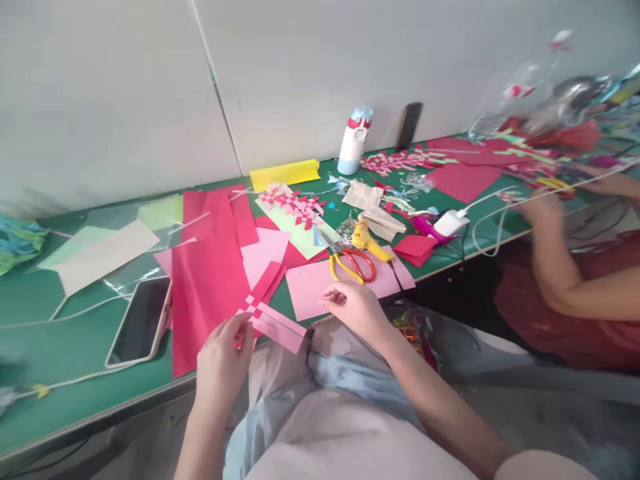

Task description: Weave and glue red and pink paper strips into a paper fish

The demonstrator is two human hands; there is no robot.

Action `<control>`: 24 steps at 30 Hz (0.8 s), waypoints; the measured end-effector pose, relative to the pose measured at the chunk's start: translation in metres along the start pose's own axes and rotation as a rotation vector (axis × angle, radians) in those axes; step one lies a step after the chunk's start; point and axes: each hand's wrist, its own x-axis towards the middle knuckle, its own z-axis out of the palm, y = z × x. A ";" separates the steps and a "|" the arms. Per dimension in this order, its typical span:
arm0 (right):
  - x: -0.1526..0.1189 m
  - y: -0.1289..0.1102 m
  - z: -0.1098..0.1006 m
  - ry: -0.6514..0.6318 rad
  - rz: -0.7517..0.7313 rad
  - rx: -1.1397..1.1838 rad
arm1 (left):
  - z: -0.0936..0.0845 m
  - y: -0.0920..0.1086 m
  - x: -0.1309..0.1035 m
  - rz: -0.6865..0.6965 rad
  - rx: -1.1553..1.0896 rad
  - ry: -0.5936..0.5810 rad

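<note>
My left hand [225, 353] pinches a piece of woven paper strips [280, 327] at its checkered end, over the table's front edge. Red strips point up and away from the weave, and pink strips reach to the right. My right hand [360, 313] hovers apart from it, with curled fingers closed and nothing visible in them. Just beyond that hand lie a pink paper sheet [305, 290] and scissors [353, 265] with red and yellow handles. Large red paper sheets [210, 287] lie beyond my left hand.
A phone [140, 322] lies at left by a white cable. A yellow glue gun [370, 241], finished-looking woven paper [295, 205] and a white bottle [354, 143] stand or lie farther back. At right, another person's arms [565, 267] reach over the green table [75, 400].
</note>
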 end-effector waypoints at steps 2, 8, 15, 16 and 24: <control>0.002 0.008 -0.008 0.031 0.005 -0.059 | 0.004 0.001 0.009 0.076 0.106 0.056; 0.011 0.025 -0.020 0.060 -0.047 -0.332 | 0.015 -0.004 0.025 0.225 0.311 0.115; 0.018 0.036 -0.022 0.142 -0.051 -0.559 | 0.018 0.003 0.026 0.089 0.368 -0.015; 0.019 0.037 -0.023 0.158 -0.032 -0.587 | 0.018 0.004 0.027 0.079 0.366 -0.032; 0.024 0.038 -0.030 0.007 0.087 -0.693 | 0.017 0.002 0.040 0.011 0.291 -0.064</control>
